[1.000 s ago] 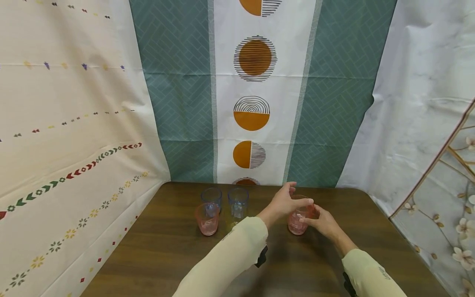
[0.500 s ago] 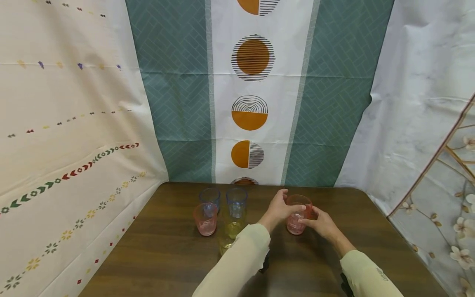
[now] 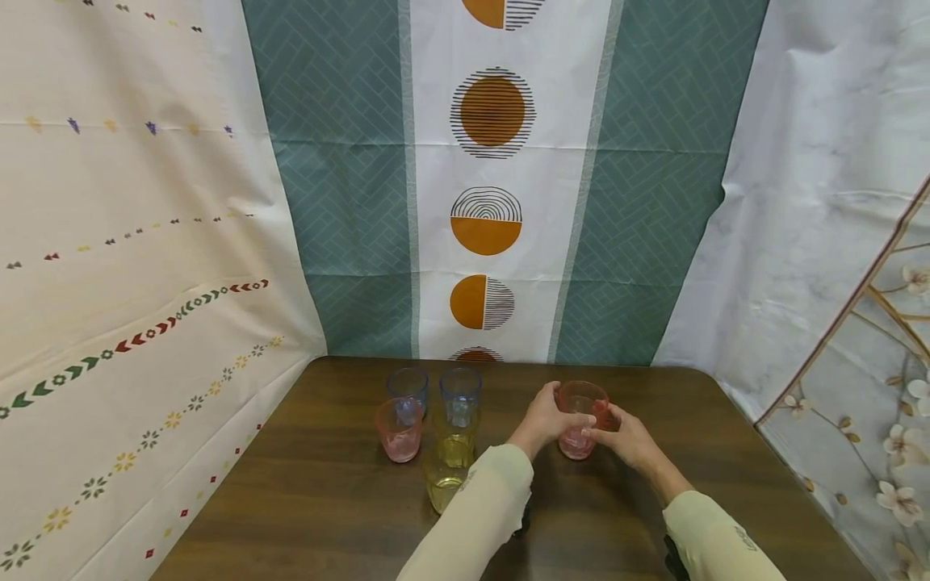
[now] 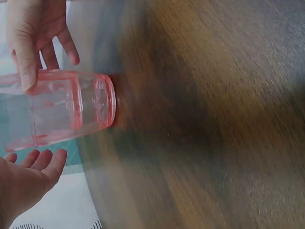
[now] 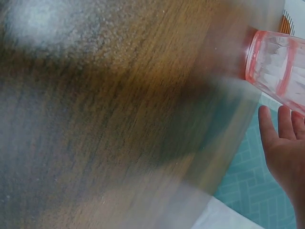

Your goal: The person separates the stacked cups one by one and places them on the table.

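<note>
On the right half of the table stands a pink drinking glass (image 3: 579, 452), upright, which looks like two nested; the left wrist view shows an inner base band above the foot (image 4: 107, 100). My right hand (image 3: 635, 440) is at its right side, thumb across the front and fingers behind, lightly holding it. My left hand (image 3: 541, 420) is at its left, thumb in front. In the left wrist view my left fingers (image 4: 45, 164) are loosely bent and stand a little apart from the glass. In the right wrist view my right fingers (image 5: 281, 126) lie close along it.
On the left stand another pink glass (image 3: 400, 440), two blue glasses (image 3: 408, 381) (image 3: 461, 383) behind it, and yellow glasses (image 3: 445, 488), partly overlapping in view and partly covered by my left sleeve. Patterned cloths (image 3: 341, 202) hang around the wooden table (image 3: 291, 484).
My left hand has come down from above the pink glass's rim to its left side. My left forearm has shifted right, uncovering the yellow glasses. The right hand stays almost still at the glass.
</note>
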Demonstrator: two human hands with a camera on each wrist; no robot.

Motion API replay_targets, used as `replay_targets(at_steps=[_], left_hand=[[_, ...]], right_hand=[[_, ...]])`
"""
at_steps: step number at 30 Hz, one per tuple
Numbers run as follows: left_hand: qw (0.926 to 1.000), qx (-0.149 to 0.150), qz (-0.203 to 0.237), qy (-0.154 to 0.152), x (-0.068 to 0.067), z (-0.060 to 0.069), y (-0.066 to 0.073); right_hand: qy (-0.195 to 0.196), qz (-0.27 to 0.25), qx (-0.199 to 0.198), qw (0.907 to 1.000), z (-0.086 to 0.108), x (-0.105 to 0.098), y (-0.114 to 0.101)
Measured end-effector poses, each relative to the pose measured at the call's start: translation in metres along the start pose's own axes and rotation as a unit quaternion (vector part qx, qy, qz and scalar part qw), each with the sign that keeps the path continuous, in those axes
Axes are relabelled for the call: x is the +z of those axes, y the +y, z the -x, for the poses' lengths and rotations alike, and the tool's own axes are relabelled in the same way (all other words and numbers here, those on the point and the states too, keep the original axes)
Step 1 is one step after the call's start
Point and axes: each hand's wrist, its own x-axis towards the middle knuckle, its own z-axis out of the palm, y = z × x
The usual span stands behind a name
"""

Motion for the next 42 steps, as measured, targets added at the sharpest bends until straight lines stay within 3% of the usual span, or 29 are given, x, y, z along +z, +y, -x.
replay_targets(at_steps=[7,14,20,26,37,42], left_hand=[[0.9999,0.008,0.014,0.002,0.007,-0.004,-0.003],[0.9995,0.015,-0.024,0.010,0.009,-0.007,-0.004],[0.9981,0.020,-0.057,0.012,0.007,-0.006,-0.001],[0.9985,0.009,-0.046,0.029,0.006,-0.007,0.002],[0.9983,0.024,-0.033,0.042,0.002,-0.006,0.010],[0.9989,0.005,-0.029,0.035,-0.005,-0.007,0.021]], right_hand=[[-0.001,-0.001,-0.008,1.0000,0.000,-0.001,0.002],[0.007,0.015,-0.023,0.9996,0.001,0.000,0.003],[0.006,0.004,-0.010,0.9999,-0.001,0.001,0.005],[-0.003,-0.007,-0.013,0.9999,-0.001,0.000,0.003],[-0.005,-0.006,-0.005,1.0000,-0.001,0.000,0.003],[-0.009,-0.015,0.007,0.9998,0.000,0.000,0.000]])
